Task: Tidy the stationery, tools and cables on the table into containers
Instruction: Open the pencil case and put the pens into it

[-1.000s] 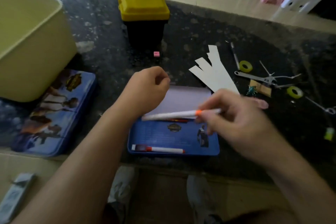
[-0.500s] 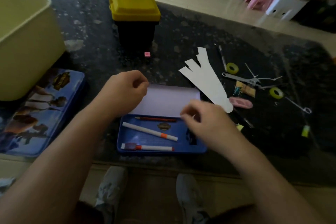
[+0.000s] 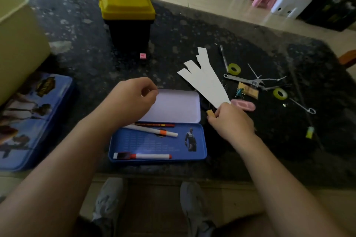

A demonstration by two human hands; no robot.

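An open blue pencil tin lies at the table's near edge with its white-lined lid folded back. Inside lie two white markers, one higher up and one near the front wall, and a red pencil. My left hand hovers over the lid's left end, fingers curled with nothing seen in them. My right hand sits just right of the tin, pinching a small yellow eraser. White paper strips fan out beyond it.
A yellow-lidded toolbox stands at the back, a beige bin at left, a second closed blue tin below it. To the right lie a pink eraser, a wrench, two tape rolls, clips and ties. A pink cube sits before the toolbox.
My right hand put the orange-banded marker into the tin, then moved right and picked up the small yellow eraser. My left hand stayed by the lid.
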